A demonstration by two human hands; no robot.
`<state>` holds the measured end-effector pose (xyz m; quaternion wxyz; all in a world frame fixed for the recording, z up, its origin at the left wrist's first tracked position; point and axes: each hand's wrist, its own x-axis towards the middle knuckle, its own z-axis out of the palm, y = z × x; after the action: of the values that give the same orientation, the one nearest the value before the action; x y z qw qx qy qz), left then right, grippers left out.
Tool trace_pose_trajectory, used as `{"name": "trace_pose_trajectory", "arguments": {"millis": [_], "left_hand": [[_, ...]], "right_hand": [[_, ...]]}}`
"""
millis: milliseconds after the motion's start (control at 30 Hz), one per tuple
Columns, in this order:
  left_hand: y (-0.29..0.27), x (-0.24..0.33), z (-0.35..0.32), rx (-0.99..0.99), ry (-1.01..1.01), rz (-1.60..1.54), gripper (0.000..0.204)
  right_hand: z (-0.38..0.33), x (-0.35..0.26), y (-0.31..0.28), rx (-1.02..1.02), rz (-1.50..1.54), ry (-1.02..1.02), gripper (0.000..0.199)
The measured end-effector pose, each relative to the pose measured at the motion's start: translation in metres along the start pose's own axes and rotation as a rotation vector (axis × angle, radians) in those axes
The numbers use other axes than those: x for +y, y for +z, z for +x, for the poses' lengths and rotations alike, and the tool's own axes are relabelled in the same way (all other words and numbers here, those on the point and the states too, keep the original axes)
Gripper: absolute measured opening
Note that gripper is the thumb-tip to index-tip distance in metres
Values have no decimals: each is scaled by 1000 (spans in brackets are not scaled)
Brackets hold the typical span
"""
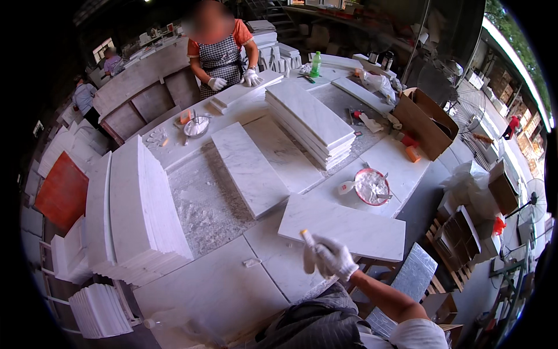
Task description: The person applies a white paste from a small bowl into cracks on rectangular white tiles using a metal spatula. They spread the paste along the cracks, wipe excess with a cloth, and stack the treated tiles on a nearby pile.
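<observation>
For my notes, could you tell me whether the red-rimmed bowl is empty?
No, the red-rimmed bowl holds white powder and a tool.

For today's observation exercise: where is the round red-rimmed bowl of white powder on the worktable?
In the head view, the red-rimmed bowl sits right of centre on the white worktable, just beyond the marble slab nearest the gloved right hand, below the cardboard box.

Open brown cardboard box [422,119] at table's right edge
</observation>
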<state>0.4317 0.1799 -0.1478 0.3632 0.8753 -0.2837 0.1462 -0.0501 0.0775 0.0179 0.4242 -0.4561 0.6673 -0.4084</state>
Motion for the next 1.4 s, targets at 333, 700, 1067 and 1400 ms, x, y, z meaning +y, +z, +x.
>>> {"name": "trace_pose_trajectory", "arguments": {"millis": [333, 700, 1067, 1400], "left_hand": [[-19, 120, -104, -335, 224, -223, 32], [-31, 330, -235, -818, 455, -414, 22], [4, 465, -327, -958, 1323, -617, 33], [22, 479, -357, -1082, 1502, -634, 28]], "right_hand": [[123, 45, -267, 674, 126, -145, 37], [255, 158, -402, 570, -56, 63, 46], [216, 232, -411, 671, -288, -45, 29], [207, 236, -439, 464, 77, 2, 54]]}}
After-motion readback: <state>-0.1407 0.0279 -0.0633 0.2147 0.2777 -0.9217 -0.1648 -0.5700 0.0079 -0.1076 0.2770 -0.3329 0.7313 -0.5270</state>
